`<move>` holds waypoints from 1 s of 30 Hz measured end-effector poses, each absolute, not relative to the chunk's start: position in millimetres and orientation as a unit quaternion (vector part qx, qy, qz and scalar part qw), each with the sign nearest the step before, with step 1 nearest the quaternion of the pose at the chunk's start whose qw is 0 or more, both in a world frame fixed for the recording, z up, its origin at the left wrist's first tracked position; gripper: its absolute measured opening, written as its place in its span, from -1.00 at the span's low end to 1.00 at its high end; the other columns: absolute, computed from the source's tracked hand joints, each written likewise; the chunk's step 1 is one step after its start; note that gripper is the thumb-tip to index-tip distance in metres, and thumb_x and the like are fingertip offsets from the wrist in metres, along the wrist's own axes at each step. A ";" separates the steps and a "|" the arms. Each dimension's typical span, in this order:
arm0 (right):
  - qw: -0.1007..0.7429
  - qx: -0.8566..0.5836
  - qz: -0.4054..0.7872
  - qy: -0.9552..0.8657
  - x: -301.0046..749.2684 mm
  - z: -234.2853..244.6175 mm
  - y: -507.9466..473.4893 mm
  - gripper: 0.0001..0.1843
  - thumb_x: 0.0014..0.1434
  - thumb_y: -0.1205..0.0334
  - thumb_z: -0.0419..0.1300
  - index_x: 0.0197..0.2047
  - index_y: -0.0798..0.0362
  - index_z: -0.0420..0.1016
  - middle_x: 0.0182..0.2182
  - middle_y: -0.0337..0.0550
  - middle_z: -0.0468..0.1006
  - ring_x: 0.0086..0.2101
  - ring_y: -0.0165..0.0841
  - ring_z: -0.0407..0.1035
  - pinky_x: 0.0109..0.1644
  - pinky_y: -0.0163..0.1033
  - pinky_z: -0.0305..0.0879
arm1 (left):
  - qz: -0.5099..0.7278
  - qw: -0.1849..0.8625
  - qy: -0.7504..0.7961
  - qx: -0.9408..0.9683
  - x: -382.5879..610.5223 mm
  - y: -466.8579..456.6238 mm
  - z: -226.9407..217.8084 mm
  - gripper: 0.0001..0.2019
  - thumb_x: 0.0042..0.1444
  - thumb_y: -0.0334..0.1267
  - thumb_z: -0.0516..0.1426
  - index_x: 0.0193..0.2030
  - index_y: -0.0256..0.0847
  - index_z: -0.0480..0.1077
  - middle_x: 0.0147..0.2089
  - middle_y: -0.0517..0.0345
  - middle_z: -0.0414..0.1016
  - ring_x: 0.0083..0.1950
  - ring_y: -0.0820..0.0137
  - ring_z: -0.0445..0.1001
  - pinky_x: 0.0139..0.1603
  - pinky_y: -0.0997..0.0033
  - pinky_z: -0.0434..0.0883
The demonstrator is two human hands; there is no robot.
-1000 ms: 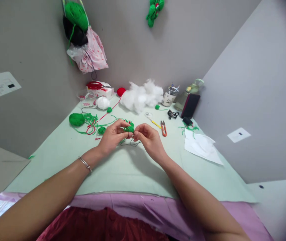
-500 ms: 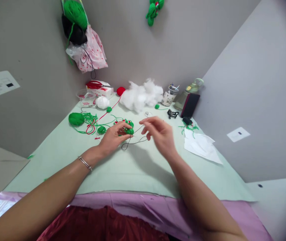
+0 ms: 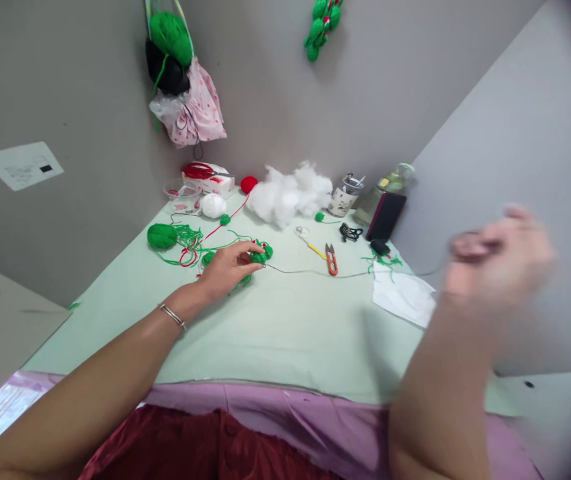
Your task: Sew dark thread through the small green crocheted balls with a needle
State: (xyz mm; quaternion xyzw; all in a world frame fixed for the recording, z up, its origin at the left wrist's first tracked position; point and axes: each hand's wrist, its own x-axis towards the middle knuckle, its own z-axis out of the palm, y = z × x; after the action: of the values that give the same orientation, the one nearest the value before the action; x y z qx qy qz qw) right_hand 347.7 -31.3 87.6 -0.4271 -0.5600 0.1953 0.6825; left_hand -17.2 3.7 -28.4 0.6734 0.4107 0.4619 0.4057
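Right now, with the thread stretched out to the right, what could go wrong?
1. The dark thread runs long from the green piece to the blurred right hand; a hard pull might snap it or tug the piece from the left hand.
2. It passes close by the orange snips and the loose green strands, so it could snag; whether it touches either, I can't tell.

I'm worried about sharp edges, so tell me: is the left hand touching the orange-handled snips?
Apart: the head view plainly shows pale green tabletop between the left hand and the orange-handled snips.
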 end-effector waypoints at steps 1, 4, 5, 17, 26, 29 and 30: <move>0.725 -0.399 0.203 -0.524 324.0 79.3 -22.3 -0.86 0.16 0.18 0.27 -0.19 -0.25 0.57 -0.65 -0.35 0.33 -0.65 -0.53 0.10 -0.53 -0.20 -0.13 | 0.457 0.424 0.408 0.667 -15.5 2.2 -27.5 -0.75 0.01 -0.21 0.31 -0.13 -0.13 0.57 -0.31 0.15 0.50 -0.39 0.42 0.35 -0.34 0.41 0.32; 0.586 -0.430 0.339 -0.598 252.5 51.0 -6.5 -0.82 0.12 0.24 0.24 -0.19 -0.01 0.61 -0.57 -0.31 0.39 -0.59 -0.52 0.17 -0.52 -0.29 0.05 | 0.448 0.454 0.413 0.650 -11.3 -2.3 -23.5 -0.71 0.01 -0.15 0.33 -0.11 -0.14 0.58 -0.38 0.17 0.47 -0.45 0.45 0.29 -0.44 0.44 0.23; 0.523 -0.445 0.365 -0.628 233.2 41.3 -6.1 -0.78 0.16 0.21 0.20 -0.15 0.04 0.61 -0.54 -0.29 0.40 -0.55 -0.49 0.21 -0.48 -0.30 0.12 | 0.449 0.459 0.415 0.644 -10.5 -3.6 -21.7 -0.71 0.01 -0.14 0.33 -0.11 -0.14 0.58 -0.39 0.17 0.46 -0.46 0.45 0.29 -0.45 0.44 0.22; 0.436 -0.421 0.390 -0.693 198.4 20.6 -20.3 -0.74 0.22 0.06 0.24 -0.34 0.07 0.62 -0.43 -0.22 0.45 -0.40 -0.42 0.34 -0.26 -0.28 0.29 | 0.468 0.469 0.415 0.624 -9.9 -4.2 -14.2 -0.71 -0.05 -0.19 0.35 -0.14 -0.15 0.60 -0.32 0.17 0.49 -0.40 0.46 0.36 -0.37 0.42 0.32; 0.502 -0.377 0.512 -0.586 187.6 9.5 -20.0 -0.72 0.11 0.00 0.34 -0.40 0.06 0.57 -0.48 -0.23 0.46 -0.45 -0.44 0.28 -0.29 -0.27 0.29 | 0.434 0.453 0.361 0.690 1.7 -11.6 -27.2 -0.79 0.08 -0.22 0.29 -0.13 -0.14 0.59 -0.18 0.11 0.50 -0.23 0.39 0.43 -0.21 0.38 0.39; 0.483 -0.378 0.552 -0.565 189.8 11.5 -17.4 -0.68 0.09 -0.04 0.35 -0.40 0.07 0.56 -0.50 -0.24 0.45 -0.48 -0.47 0.25 -0.31 -0.30 0.26 | 0.421 0.507 0.367 0.657 4.3 -13.1 -29.6 -0.75 0.06 -0.22 0.30 -0.10 -0.16 0.57 -0.22 0.13 0.52 -0.28 0.40 0.48 -0.18 0.35 0.42; 0.474 -0.379 0.555 -0.569 190.9 12.8 -16.9 -0.68 0.10 -0.04 0.34 -0.39 0.08 0.56 -0.50 -0.24 0.44 -0.48 -0.47 0.24 -0.31 -0.31 0.25 | 0.419 0.541 0.369 0.629 4.3 -12.9 -29.6 -0.72 0.05 -0.21 0.31 -0.07 -0.16 0.55 -0.22 0.13 0.53 -0.29 0.39 0.51 -0.17 0.34 0.44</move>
State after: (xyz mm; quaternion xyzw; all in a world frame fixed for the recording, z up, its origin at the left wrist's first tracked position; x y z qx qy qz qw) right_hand 190.9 -16.9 12.8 -0.3795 -0.5690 0.5547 0.4739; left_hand 4.3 -12.9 -29.6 0.6290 0.3691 0.4193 0.5407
